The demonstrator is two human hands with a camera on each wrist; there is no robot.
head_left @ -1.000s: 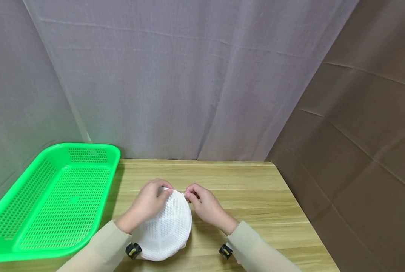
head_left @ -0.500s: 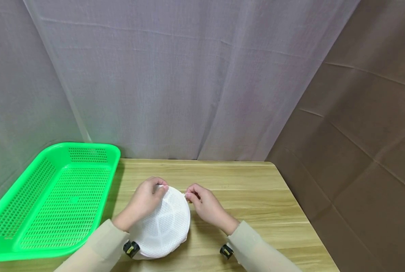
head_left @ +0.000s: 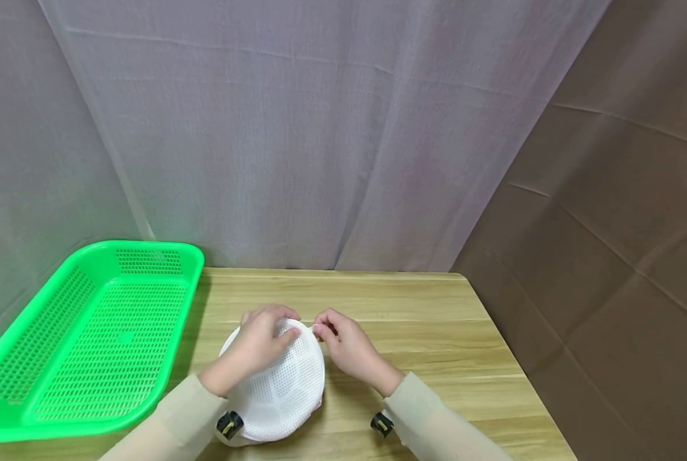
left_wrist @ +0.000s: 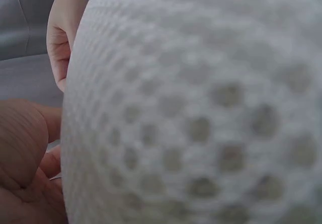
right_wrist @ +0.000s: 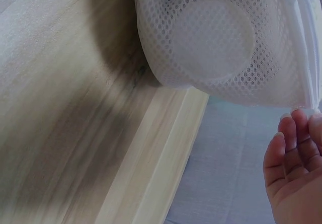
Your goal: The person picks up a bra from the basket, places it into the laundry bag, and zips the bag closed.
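A round white mesh laundry bag (head_left: 280,400) stands near the front of the table, its flat mesh face towards me. My left hand (head_left: 262,339) holds its upper left edge, thumb over the mesh and fingers at the far side. At the upper right edge, my right hand (head_left: 347,346) pinches a small end of the bag. White zipper tape (right_wrist: 306,38) runs down to those fingertips in the right wrist view; whether a zipper pull is between them is hidden. Inside the see-through mesh a pale round shape shows. Blurred mesh (left_wrist: 201,128) fills most of the left wrist view.
A large green plastic basket (head_left: 196,282) with slotted walls stands on the left. The wooden table (head_left: 412,307) reaches back to a grey curtain (head_left: 262,147). A brown cloth wall (head_left: 620,243) borders the right side.
My left hand has shifted slightly right along the bag's top edge, with its thumb further over the mesh. The bag has tilted a little, while my right hand has stayed nearly still.
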